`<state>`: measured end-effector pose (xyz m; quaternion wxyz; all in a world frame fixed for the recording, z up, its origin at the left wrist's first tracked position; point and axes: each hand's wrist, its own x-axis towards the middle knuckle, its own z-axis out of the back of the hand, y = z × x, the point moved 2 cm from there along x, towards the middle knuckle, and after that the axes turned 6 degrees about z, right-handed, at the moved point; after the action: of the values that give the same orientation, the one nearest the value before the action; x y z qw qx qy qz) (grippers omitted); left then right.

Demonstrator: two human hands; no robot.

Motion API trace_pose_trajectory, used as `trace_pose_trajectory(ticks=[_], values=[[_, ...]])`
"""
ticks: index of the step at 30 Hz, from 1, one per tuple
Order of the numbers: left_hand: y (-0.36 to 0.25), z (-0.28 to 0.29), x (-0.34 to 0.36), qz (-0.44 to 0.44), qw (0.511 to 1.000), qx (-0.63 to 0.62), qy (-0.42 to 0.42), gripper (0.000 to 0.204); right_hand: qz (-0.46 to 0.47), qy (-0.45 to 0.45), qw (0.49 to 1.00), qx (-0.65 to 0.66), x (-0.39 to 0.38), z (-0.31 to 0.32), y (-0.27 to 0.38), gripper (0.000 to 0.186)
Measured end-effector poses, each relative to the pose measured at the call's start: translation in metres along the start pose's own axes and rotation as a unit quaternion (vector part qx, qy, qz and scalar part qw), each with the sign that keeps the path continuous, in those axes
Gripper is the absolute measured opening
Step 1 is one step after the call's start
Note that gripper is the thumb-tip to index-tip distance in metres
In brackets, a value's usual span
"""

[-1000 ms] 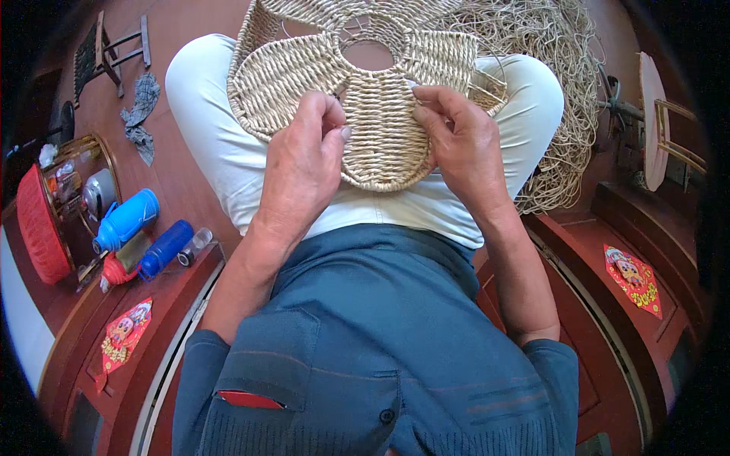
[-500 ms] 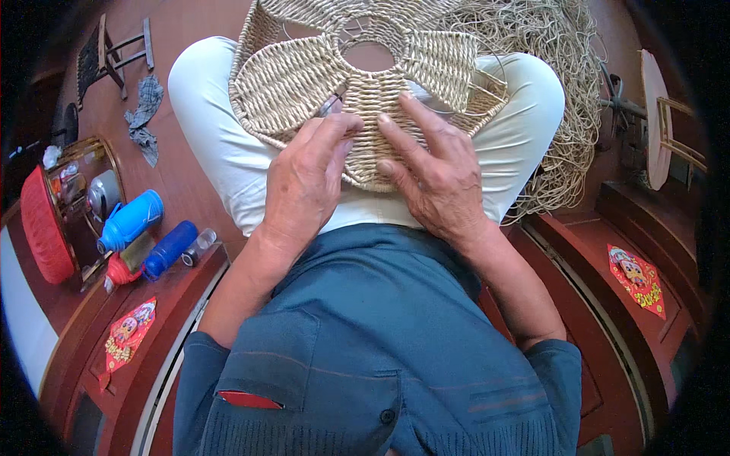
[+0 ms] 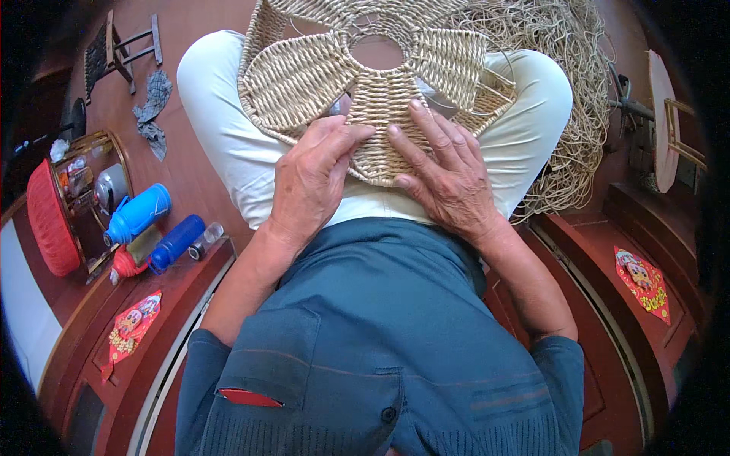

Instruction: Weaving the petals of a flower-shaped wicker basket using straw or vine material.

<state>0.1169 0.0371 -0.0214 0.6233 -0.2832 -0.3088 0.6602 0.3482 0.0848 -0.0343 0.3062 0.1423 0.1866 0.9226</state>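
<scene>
Head view: our left hand [image 3: 310,178] curls over the near woven petal [image 3: 379,156], hold unclear; our spread, empty right hand [image 3: 454,182] seemingly smooths it; next needs even pressure.

Did a quick count: two bare hands here, a left hand [image 3: 308,178] and a right hand [image 3: 449,178]. One woven piece [image 3: 382,95] with one round opening [image 3: 378,53] and at least four petal-shaped panels [image 3: 296,80]; the far edge is cut off, so can't swear to the total. One heap of cord [image 3: 574,106] on the far right. Over left I get four bottle-type things: a light blue one [image 3: 141,213], a dark blue one [image 3: 180,239], a red-ended one [image 3: 125,264] and a clear one [image 3: 209,235]. Plus one grey cloth [image 3: 154,99] far left, and two red paper decorations [image 3: 135,327], one left, one right.
</scene>
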Motion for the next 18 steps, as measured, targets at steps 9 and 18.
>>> trace_pose_trajectory(ticks=[9, 18], values=[[0.003, 0.001, -0.018, -0.065, 0.983, 0.170, 0.009, 0.052, 0.012, 0.007, 1.000, 0.009, -0.005, 0.004, -0.004, 0.067], [0.004, 0.012, -0.027, -0.027, 0.992, 0.114, 0.044, 0.067, 0.038, -0.034, 0.998, 0.032, -0.010, 0.018, -0.014, 0.059]])
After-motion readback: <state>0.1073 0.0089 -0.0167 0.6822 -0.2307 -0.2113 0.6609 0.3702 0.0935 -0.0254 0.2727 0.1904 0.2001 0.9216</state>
